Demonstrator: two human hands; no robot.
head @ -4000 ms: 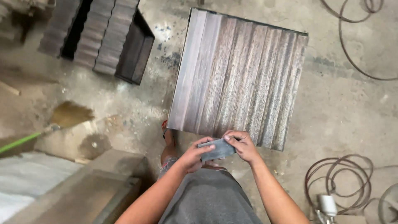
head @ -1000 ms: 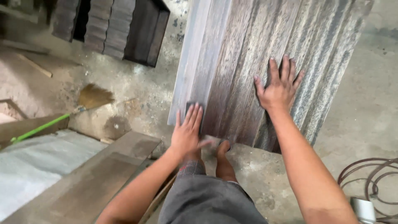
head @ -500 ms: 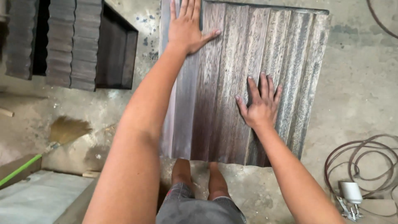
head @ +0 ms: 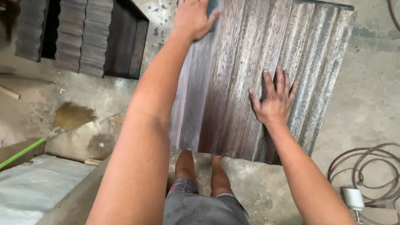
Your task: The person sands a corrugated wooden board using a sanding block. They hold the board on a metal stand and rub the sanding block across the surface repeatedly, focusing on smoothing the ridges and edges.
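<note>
Head view: left hand (head: 192,16) perhaps slightly nearer than before

A woodworking shop: a bare, stained concrete floor (head: 366,83), a fluted dark wooden panel (head: 266,54) with more grooved pieces (head: 83,37) beside it, a green-handled broom (head: 54,131), coiled hose (head: 371,166) and dust across the ground

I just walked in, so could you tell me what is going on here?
A person leans over a ribbed wooden panel lying on the concrete floor. The left hand presses a dark sanding pad near the panel's far end; the right hand lies flat mid-panel. A broom lies nearby.
</note>
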